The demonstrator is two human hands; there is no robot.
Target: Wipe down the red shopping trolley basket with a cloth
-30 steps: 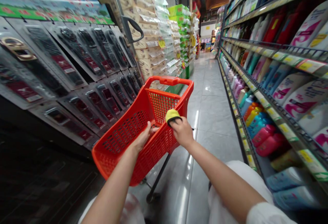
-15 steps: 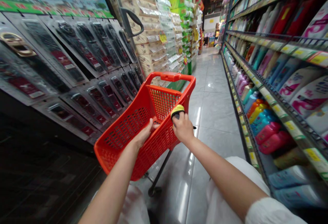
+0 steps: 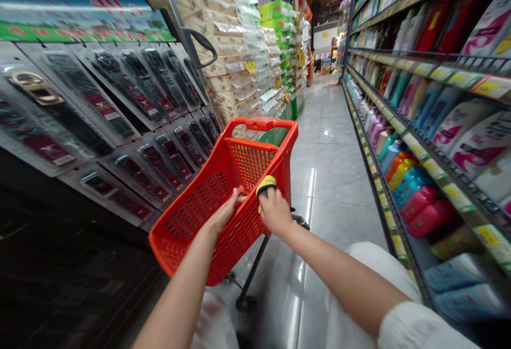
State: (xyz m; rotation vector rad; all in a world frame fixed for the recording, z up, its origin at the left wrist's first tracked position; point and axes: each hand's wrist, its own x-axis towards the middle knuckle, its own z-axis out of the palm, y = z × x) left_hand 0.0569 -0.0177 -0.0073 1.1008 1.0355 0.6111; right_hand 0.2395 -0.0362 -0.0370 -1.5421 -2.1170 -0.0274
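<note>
A red plastic shopping cart (image 3: 187, 216) with slotted basket walls stands angled in front of me on dark metal legs. My left hand (image 3: 227, 212) is closed over the near rim of the basket, thumb uppermost, its other fingers partly hidden. In my right hand (image 3: 275, 213) is a small yellow and black object (image 3: 266, 183) with a rounded yellow top; its kind is unclear. That hand is curled around it, right by the outer side of the cart. The cart's handle (image 3: 261, 124) is at the far end, apart from both hands.
Packaged belts (image 3: 139, 83) hang on a rack at left. Behind them rise stacked tissue packs (image 3: 223, 46) and green packs (image 3: 279, 35). Shelves of bottles (image 3: 423, 200) line the right side. A grey tiled floor (image 3: 339, 179) runs down the aisle between.
The cart's handle end has shifted slightly left and down in view, and my right hand with the yellow and black object has moved the same way. My left hand stays on the rim.
</note>
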